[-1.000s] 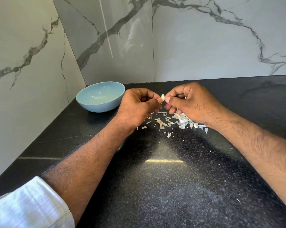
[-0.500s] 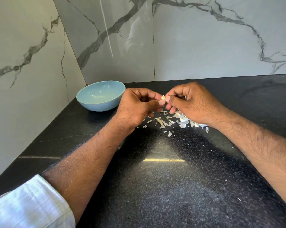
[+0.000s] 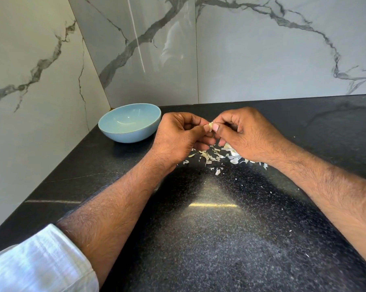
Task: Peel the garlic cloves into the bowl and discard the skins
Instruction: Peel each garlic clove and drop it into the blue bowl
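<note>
A small pale garlic clove (image 3: 210, 125) is pinched between the fingertips of my left hand (image 3: 177, 139) and my right hand (image 3: 247, 133), held a little above the black counter. Only its tip shows between the two thumbs. Below the hands lies a scatter of thin white garlic skins (image 3: 211, 157), partly hidden under my right hand. A light blue bowl (image 3: 114, 131) stands to the left of my left hand, near the corner of the walls; its inside looks bare.
The black speckled counter (image 3: 220, 239) runs toward me, with a few tiny skin flecks on its right side. Marble walls (image 3: 262, 49) close it off at the back and left.
Both thumbs have closed in over the clove, so less of it shows than one second ago. The hands stay in the same place above the skins.
</note>
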### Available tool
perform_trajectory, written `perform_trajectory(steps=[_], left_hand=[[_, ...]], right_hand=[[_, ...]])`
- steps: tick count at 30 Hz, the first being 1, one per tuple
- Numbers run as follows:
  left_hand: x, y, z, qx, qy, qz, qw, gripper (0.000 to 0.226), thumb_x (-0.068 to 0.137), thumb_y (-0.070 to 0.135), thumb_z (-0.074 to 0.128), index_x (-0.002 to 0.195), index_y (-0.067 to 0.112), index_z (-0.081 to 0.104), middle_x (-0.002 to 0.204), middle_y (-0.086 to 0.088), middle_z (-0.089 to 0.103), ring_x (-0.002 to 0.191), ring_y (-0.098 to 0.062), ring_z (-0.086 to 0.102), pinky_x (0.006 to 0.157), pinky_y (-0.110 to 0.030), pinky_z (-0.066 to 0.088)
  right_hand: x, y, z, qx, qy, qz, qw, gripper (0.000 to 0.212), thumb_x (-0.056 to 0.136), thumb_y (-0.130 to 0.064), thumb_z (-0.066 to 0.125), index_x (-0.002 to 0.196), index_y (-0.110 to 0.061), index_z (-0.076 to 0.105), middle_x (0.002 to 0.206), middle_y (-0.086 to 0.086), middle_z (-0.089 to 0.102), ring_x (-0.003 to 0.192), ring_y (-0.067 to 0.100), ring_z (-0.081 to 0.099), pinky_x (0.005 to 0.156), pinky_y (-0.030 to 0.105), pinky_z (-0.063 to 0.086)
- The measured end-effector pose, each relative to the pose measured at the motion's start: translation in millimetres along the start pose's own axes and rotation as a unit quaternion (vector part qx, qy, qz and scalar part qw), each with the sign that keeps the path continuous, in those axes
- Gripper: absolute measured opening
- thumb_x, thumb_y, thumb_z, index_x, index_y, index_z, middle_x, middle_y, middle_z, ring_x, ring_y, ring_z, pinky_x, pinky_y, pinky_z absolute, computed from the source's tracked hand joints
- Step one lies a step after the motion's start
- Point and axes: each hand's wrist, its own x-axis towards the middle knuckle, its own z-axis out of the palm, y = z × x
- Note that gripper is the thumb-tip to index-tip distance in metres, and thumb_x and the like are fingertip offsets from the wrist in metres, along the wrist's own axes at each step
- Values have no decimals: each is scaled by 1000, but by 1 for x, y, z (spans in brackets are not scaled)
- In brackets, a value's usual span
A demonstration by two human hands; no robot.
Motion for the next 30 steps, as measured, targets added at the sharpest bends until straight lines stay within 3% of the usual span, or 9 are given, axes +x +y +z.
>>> perform_trajectory(steps=[1,3,8,14,23,30], left_hand=[[0,0,0,-11,-1,-5,1000,11,99,4,73,105,-5,73,90,-20,80,86,-36,80,70,-36,66],[0,0,0,-30,-1,-11,999,11,99,3,72,105,-6,73,91,-22,80,86,-36,80,71,-35,66],[-1,0,2,-64,-7,-21,998,11,99,3,72,104,-6,73,92,-24,79,83,-32,79,72,-34,66],[0,1,0,-121,-17,-47,991,10,101,3,68,106,-4,73,93,-22,78,79,-26,77,69,-33,65],[-1,1,1,-98,11,-18,995,11,96,-1,74,106,1,70,88,-21,78,73,-26,75,63,-31,62],[-1,-1,4,-60,18,16,998,13,97,-2,73,110,-3,75,88,-20,80,75,-27,77,69,-33,65]], right_hand=[[0,0,0,4,-1,3,1000,14,105,-21,63,101,-20,77,71,-7,74,59,-3,69,49,20,51],[0,-1,0,3,0,6,1000,14,105,-20,63,101,-20,77,71,-5,74,58,-3,68,46,24,51],[0,-1,-1,19,8,5,1000,12,102,-15,65,97,-18,76,73,-4,75,65,2,73,57,22,56],[1,-2,-5,44,14,6,999,12,101,-17,66,97,-18,77,77,-4,76,65,5,74,66,33,63],[1,-5,-4,43,21,14,999,11,99,-15,68,99,-19,78,77,-5,77,67,3,74,69,45,65],[1,-3,-4,29,25,4,999,11,100,-21,68,96,-24,79,74,-3,77,66,9,75,67,49,64]])
